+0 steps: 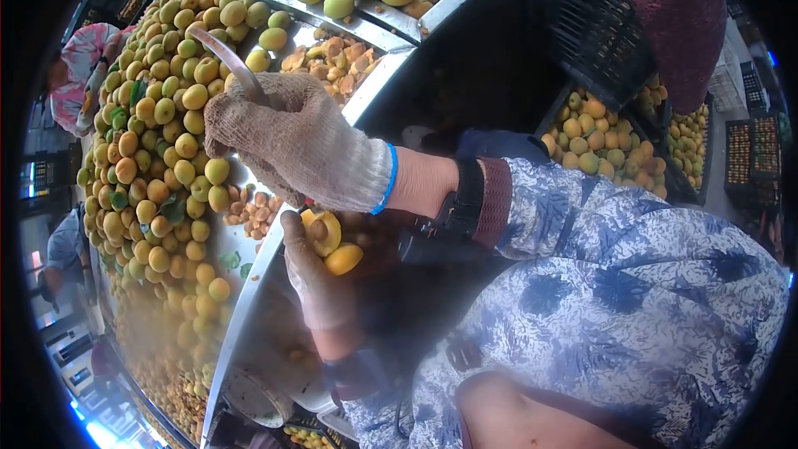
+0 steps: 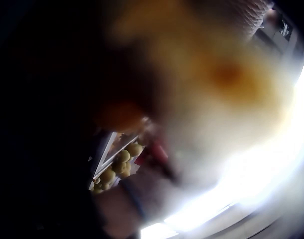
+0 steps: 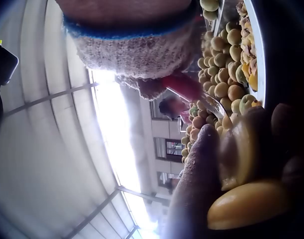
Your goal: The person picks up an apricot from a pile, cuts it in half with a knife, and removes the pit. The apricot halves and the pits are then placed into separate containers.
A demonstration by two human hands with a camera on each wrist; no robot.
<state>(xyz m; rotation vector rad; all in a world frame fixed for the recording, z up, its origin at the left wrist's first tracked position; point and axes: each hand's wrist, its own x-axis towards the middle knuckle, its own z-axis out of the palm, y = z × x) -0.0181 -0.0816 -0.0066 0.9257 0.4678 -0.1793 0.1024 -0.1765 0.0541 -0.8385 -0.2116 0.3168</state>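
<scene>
While our right hand [image 1: 291, 137], in a knit glove with a blue cuff, is curled tight round the handle of a knife [image 1: 226, 54] with its curved blade sticking up over the fruit, our left hand [image 1: 312, 278] pinches a split apricot [image 1: 328, 241] just below it, by the rim of the metal trough [image 1: 249, 308]. It's yellow-orange, opened into two halves, with a brown pit sitting in one. Whole apricots [image 1: 166, 141], green to orange, fill the trough, and cut pieces [image 1: 332, 58] lie in the next compartment. Our left wrist view is too blurry to add anything.
</scene>
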